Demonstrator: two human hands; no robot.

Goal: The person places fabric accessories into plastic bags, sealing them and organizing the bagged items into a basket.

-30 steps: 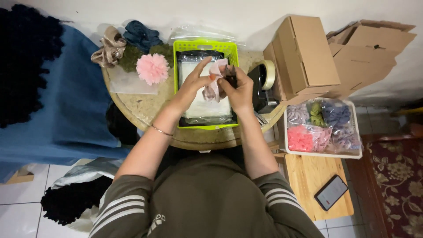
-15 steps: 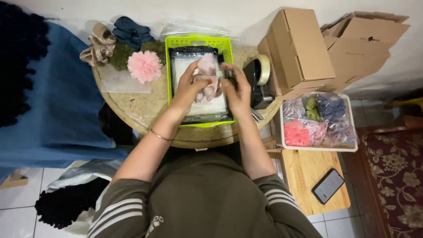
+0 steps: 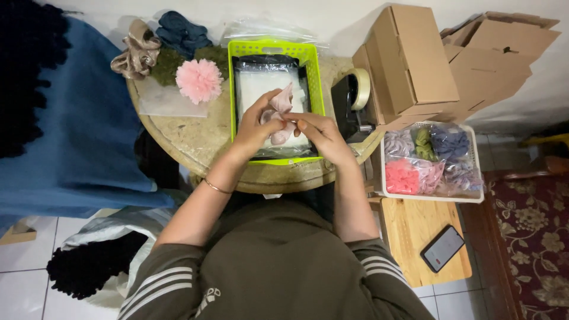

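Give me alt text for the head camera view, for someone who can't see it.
Both hands, left hand and right hand, hold a pale pink scrunchie over a lime green basket on a round table. Cardboard boxes and a bin of scrunchies sit right.

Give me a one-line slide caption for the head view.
Both hands, left hand and right hand, hold a pale pink scrunchie over a lime-green basket.
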